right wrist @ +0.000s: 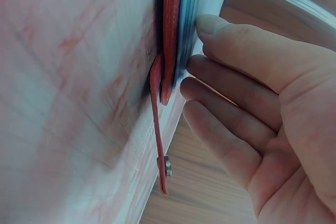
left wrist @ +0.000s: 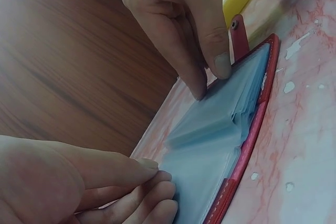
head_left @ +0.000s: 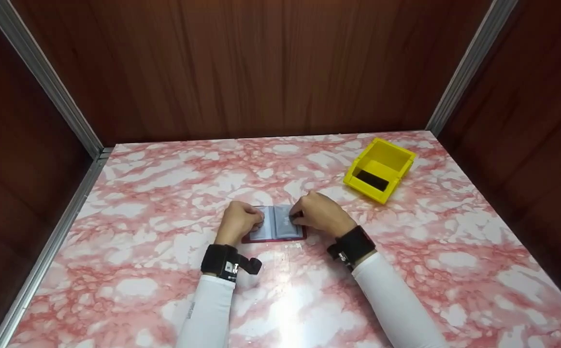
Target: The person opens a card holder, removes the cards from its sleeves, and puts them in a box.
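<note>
A red card holder (head_left: 274, 240) lies spread on the table, with clear bluish plastic sleeves (left wrist: 210, 111) on both sides of its fold. My left hand (head_left: 237, 221) pinches at the outer edge of the left sleeves, thumb against the fingertips. At the right sleeves, my right hand (head_left: 323, 212) has its thumb on top and its fingers at the outer edge, pinching there. How many sleeves each hand grips is hidden. A red strap (right wrist: 156, 114) with a metal snap sticks out from the cover beside the right hand.
A yellow bin (head_left: 401, 178) stands at the back right, a black rectangular patch (head_left: 372, 181) showing at its front. Brown wood-grain panels (head_left: 261, 72) with metal corner posts surround the red-and-white marbled table (head_left: 140, 285) at the back and sides.
</note>
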Tool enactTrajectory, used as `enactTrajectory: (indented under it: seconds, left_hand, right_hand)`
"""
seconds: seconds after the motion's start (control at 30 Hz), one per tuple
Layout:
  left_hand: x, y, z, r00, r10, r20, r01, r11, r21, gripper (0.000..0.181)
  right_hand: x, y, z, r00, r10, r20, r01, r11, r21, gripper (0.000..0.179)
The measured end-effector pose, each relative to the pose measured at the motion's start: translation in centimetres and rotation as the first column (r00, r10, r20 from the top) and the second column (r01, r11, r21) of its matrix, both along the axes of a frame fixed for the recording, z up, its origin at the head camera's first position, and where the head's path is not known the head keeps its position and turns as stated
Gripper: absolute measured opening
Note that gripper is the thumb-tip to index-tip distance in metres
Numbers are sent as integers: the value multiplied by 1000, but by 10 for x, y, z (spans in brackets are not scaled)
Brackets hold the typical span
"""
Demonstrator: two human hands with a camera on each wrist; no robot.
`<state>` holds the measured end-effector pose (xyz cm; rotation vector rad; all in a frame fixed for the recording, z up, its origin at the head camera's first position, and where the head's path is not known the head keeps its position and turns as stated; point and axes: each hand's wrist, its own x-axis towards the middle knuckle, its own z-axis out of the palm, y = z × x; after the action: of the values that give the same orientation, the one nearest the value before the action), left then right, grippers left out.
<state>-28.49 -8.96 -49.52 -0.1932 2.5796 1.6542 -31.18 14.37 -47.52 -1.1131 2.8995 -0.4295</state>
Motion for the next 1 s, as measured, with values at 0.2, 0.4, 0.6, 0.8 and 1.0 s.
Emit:
enactTrajectory:
  seconds: [0.2,0.4,0.6,0.8,1.0]
  left_hand:
    - [0,0,-1,1000,1,0,-1,1000,1,9]
    - [0,0,-1,1000,0,-6,0,1000,-26,8]
    - [-1,0,0,1000,-9,-10,9,1000,-29,9]
    - [-1,0,0,1000,-16,-22,16,1000,-20,9]
    - [0,-1,2,1000,-17,11,17,1000,-17,10]
  right_hand:
    - [-1,-1,-1,998,30,46,-30,1000,-8,15]
    - [-1,-1,-2,998,27,63,-25,999,-25,16]
    - [-2,-1,-2,998,14,64,-11,999,-46,14]
    - [0,-6,-5,999,6,33,-4,999,-52,16]
    - [5,-14,-6,999,2,-46,-3,1000,-18,13]
